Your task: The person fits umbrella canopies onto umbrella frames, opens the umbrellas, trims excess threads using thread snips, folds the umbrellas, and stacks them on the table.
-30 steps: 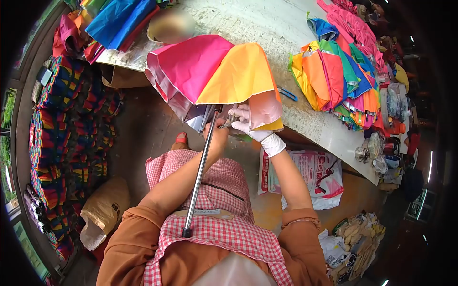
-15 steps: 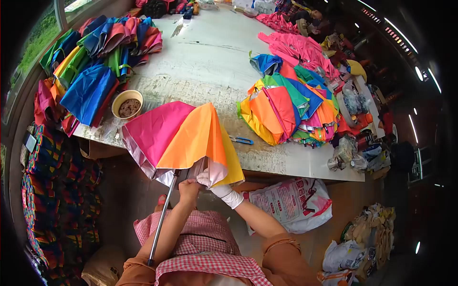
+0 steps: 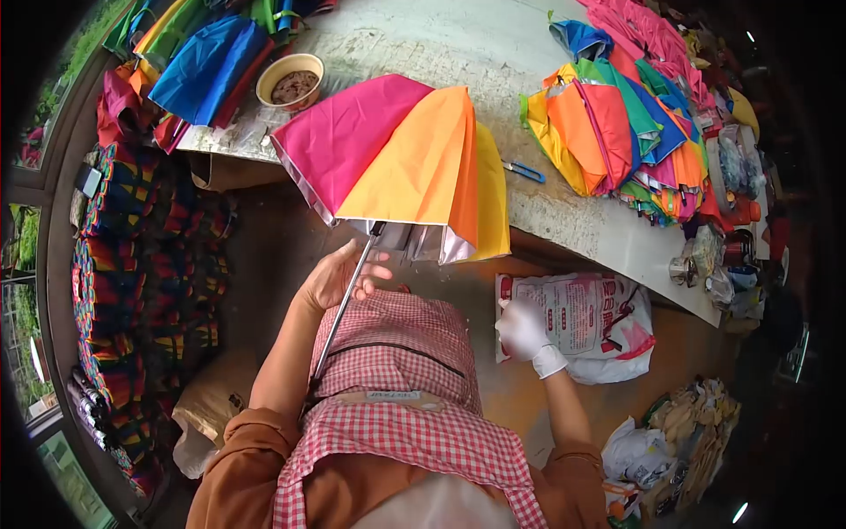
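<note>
A partly spread umbrella (image 3: 407,159) with pink, orange and yellow panels and a silvery underside rests over the table's near edge. Its metal shaft (image 3: 345,304) slants down toward my apron. My left hand (image 3: 339,275) is bare, just below the canopy's hem; its fingers are apart behind and beside the shaft, not wrapped round it. Off to the right, away from the umbrella, my right hand (image 3: 526,331) wears a white glove and is somewhat blurred. Its fingers look curled together, and whatever they hold, if anything, does not show.
On the worn white table (image 3: 379,48) are a bowl of brown stuff (image 3: 291,82), blue thread snips (image 3: 526,171) and a pile of colourful umbrellas (image 3: 608,132). More umbrellas (image 3: 211,70) lie at left. Below are a printed white sack (image 3: 573,317) and stacked multicoloured bundles (image 3: 132,264).
My right hand has left the canopy hem and moved out to the right. My left hand has opened its fingers near the shaft. The camera view has tilted down.
</note>
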The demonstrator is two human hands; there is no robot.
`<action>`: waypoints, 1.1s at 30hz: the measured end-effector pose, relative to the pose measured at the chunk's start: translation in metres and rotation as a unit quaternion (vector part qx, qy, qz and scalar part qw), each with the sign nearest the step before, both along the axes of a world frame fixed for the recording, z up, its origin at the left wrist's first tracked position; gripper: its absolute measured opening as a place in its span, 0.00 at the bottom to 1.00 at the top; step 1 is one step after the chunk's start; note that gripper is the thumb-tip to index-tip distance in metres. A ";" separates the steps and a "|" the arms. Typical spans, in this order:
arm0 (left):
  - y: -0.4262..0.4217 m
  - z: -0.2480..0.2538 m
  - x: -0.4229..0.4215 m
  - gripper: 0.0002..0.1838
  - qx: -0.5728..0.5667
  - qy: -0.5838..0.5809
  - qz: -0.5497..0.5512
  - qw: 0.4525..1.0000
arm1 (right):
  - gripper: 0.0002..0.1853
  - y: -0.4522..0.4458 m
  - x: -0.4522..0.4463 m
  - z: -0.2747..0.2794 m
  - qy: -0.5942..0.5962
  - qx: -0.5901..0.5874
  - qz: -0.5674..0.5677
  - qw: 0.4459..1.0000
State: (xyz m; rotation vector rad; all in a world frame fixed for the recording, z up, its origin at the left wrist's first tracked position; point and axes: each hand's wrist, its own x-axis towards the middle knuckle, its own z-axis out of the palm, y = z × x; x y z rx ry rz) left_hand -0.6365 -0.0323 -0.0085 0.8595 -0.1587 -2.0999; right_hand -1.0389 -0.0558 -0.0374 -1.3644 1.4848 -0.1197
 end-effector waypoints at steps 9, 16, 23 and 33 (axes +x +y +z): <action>-0.020 0.127 -0.031 0.15 -0.122 -0.416 0.161 0.887 | 0.10 0.009 0.023 -0.033 0.058 -0.102 0.031 0.993; -0.057 0.104 -0.067 0.14 -0.035 -0.249 0.165 0.954 | 0.14 -0.006 0.054 -0.018 0.021 -0.114 0.058 0.992; -0.053 0.010 -0.085 0.09 0.056 -0.177 0.180 0.966 | 0.13 0.016 0.076 0.013 -0.065 -0.107 0.037 0.991; -0.017 -0.008 -0.009 0.18 -0.079 -0.532 0.257 0.803 | 0.28 0.023 0.184 0.070 -0.527 0.364 -0.253 0.725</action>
